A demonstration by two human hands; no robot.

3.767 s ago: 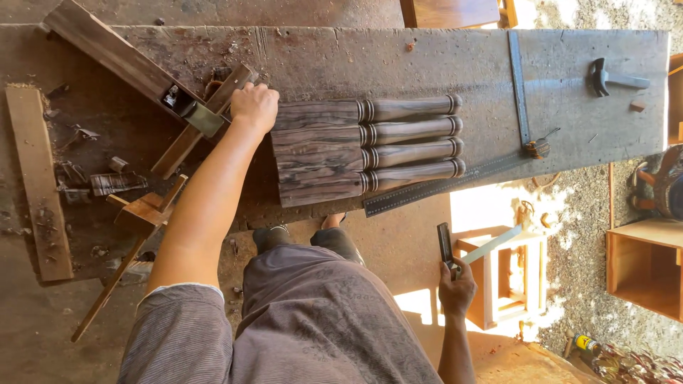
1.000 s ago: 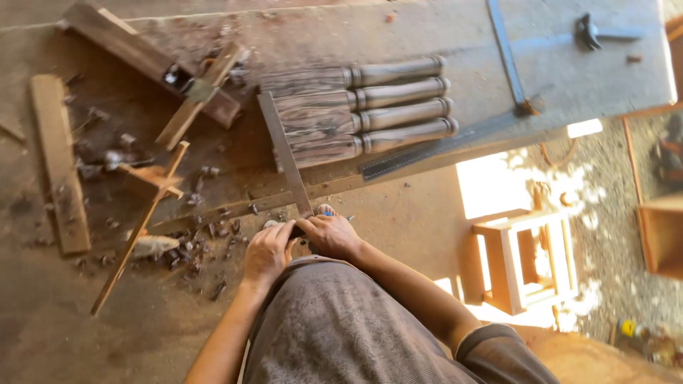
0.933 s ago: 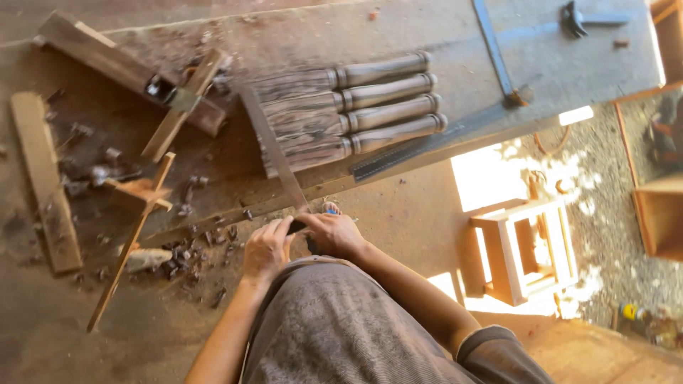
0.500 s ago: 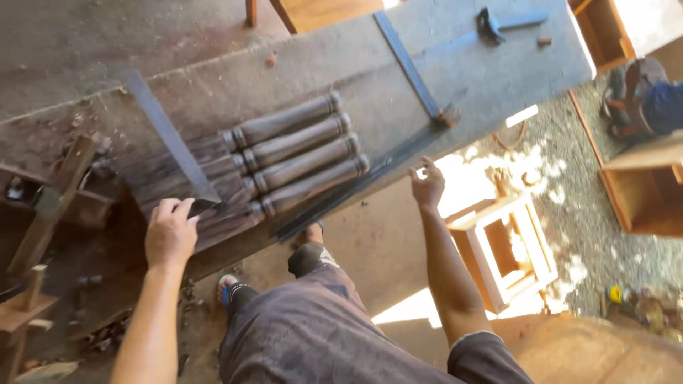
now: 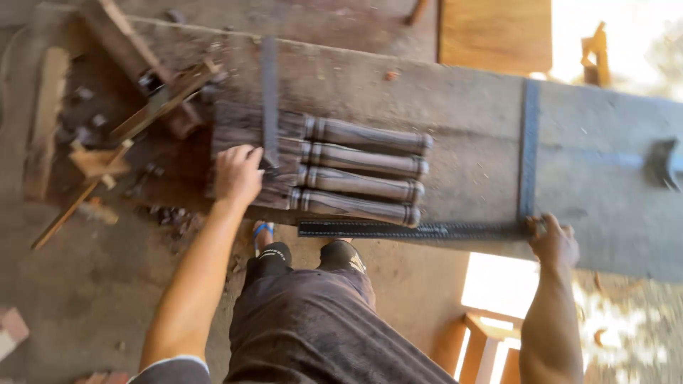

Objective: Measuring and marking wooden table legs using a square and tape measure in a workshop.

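1. Head view: workbench (image 5: 462, 114) carries four turned wooden legs (image 5: 356, 171) laid side by side.
2. Steel square (image 5: 427, 230) lies along the bench edge, just beside them; measuring looks barely begun.
3. Left hand (image 5: 238, 173) presses flat on the legs beside a ruler (image 5: 269, 99).
4. Right hand (image 5: 553, 240) grips the square's corner.

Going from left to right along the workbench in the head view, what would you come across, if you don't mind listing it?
Wooden scraps → left hand → four turned wooden legs → steel square → right hand → dark hammer head.
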